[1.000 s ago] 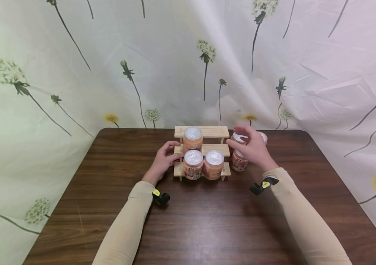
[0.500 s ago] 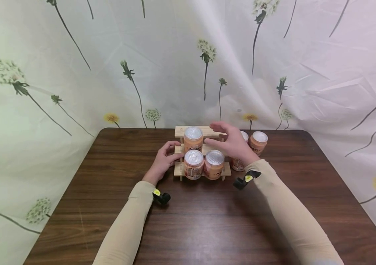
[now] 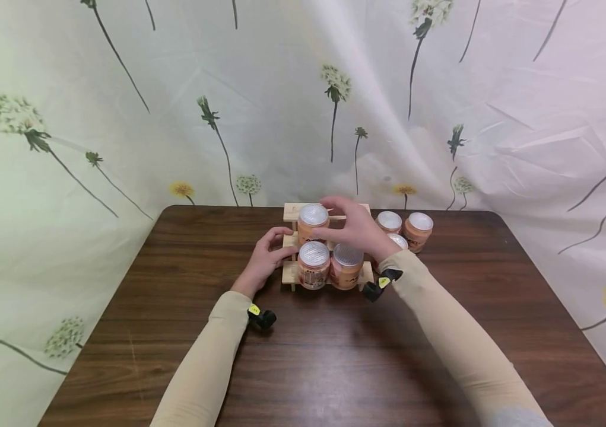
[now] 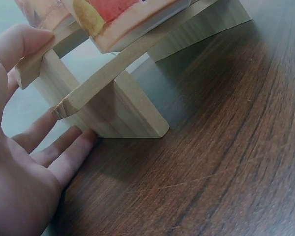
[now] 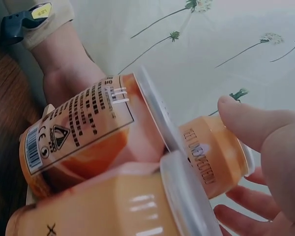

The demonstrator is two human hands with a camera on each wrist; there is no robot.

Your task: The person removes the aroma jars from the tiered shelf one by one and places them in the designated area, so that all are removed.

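A three-tier wooden stand (image 3: 289, 272) carries three orange-labelled jars with pale, shiny lids. Two of them, a left jar (image 3: 313, 270) and a right jar (image 3: 345, 274), stand side by side on the bottom tier. Behind the left one, on the middle tier, is the back jar (image 3: 313, 216). My right hand (image 3: 357, 230) reaches round this back jar (image 5: 206, 155), thumb across its front and fingers behind it. With my left hand (image 3: 263, 261) I grip the stand's left end; one digit lies over a plank (image 4: 71, 44) and the other fingertips (image 4: 88, 137) touch the side leg.
Three more jars stand right of the stand: a back one (image 3: 389, 222), a right one (image 3: 418, 232) and a front one (image 3: 398, 241) partly hidden by my right wrist. The dark wood table (image 3: 308, 356) ends at a flower-printed sheet (image 3: 281, 118).
My right hand has moved left from over the loose jars to the back jar on the stand. My left hand keeps its place, and the jars have not moved.
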